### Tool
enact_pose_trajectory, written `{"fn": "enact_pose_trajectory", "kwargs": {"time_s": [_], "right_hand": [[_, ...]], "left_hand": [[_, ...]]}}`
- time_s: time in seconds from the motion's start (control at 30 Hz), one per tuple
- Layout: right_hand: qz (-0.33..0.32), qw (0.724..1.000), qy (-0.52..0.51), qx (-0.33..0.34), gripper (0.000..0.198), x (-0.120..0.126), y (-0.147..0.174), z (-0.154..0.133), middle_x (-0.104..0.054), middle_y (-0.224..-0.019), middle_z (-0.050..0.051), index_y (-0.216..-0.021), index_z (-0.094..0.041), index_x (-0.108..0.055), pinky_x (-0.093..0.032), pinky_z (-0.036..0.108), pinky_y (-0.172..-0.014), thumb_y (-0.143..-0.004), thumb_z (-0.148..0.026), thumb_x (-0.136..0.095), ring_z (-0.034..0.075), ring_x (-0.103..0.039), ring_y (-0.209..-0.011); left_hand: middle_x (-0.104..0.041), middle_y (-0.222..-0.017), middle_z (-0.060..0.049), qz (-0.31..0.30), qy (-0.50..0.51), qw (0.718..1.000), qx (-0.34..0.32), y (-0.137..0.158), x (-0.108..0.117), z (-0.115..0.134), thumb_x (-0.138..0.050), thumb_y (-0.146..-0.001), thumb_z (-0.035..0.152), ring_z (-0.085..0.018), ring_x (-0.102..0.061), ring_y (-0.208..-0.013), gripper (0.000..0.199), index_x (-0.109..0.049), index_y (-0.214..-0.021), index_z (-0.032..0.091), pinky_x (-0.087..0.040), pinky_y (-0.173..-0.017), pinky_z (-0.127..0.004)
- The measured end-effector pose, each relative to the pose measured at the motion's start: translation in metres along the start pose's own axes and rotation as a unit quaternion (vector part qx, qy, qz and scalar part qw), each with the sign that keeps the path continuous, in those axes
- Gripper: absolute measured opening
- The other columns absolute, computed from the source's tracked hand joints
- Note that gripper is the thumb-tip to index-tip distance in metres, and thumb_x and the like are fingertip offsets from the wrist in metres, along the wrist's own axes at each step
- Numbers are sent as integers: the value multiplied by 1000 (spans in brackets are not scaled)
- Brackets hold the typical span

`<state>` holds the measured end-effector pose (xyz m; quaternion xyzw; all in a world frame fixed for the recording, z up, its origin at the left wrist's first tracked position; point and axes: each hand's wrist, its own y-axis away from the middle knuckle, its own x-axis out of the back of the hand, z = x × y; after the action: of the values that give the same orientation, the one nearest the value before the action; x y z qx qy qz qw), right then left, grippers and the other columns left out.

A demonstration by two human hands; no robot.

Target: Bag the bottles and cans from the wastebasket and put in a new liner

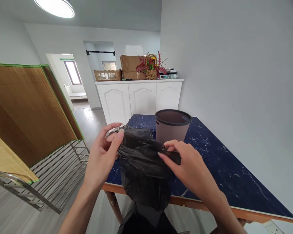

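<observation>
A black plastic garbage bag [144, 162] hangs between my two hands, its lower part drooping over the near edge of the table. My left hand [105, 149] pinches the bag's gathered upper left edge between thumb and fingers. On the other side, my right hand [183, 159] grips the bag's right edge with thumb and forefinger. Just behind the bag stands an upright trash can [171, 131], mauve with a dark rim and a hole in its side. The bag hides the can's lower left part.
The can stands on a dark blue marbled table [210, 156] beside a grey wall. A metal rack [58, 169] with bamboo mats [31, 110] is to the left. White cabinets [141, 100] at the back carry cardboard boxes [132, 66] and a flower basket [151, 74].
</observation>
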<state>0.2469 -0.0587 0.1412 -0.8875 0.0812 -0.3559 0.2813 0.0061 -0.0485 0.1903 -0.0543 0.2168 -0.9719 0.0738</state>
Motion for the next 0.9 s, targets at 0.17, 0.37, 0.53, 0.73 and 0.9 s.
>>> {"fn": "enact_pose_trajectory", "kwargs": {"time_s": [0.17,0.37,0.53,0.73,0.9], "right_hand": [[101,993,13,-64,26,15,3,11,-71,-78,-1,-116,-27,-62,-43,30,-65,-99,-47,-60,20,-65,-66],[121,981,63,-139,33,26,28,46,-63,-65,-5,-121,-26,-59,-41,27,-55,-98,-50,-57,17,-55,-49],[95,984,92,-122,45,27,62,63,-72,-85,4,-123,-27,-66,-46,32,-52,-93,-60,-62,23,-64,-59],[90,991,-71,67,28,48,47,-16,-74,-128,8,-124,-33,-75,-61,42,-96,-100,-32,-61,29,-72,-116],[-248,937,-205,132,37,23,-16,-48,-80,-110,0,-110,-32,-79,-60,40,-97,-100,-14,-49,22,-76,-102]], "left_hand": [[-52,-62,7,68,24,997,-13,-1,11,-3,-77,-93,51,-9,-36,-48,44,-68,-129,28,-27,-42,-18],[-50,-64,7,146,39,987,-48,0,13,-4,-77,-94,42,-10,-42,-53,31,-69,-121,29,-36,-46,-17],[-43,-62,7,160,30,985,-65,8,9,-1,-76,-95,44,-9,-30,-48,27,-69,-118,31,-27,-40,-19],[-40,-56,7,-5,33,997,-72,21,-1,18,-78,-91,48,-12,-36,-46,31,-69,-114,29,-31,-41,-21],[-33,-55,9,-184,129,973,-49,32,-12,41,-77,-95,44,-9,-25,-46,21,-69,-110,30,-22,-43,-20]]}}
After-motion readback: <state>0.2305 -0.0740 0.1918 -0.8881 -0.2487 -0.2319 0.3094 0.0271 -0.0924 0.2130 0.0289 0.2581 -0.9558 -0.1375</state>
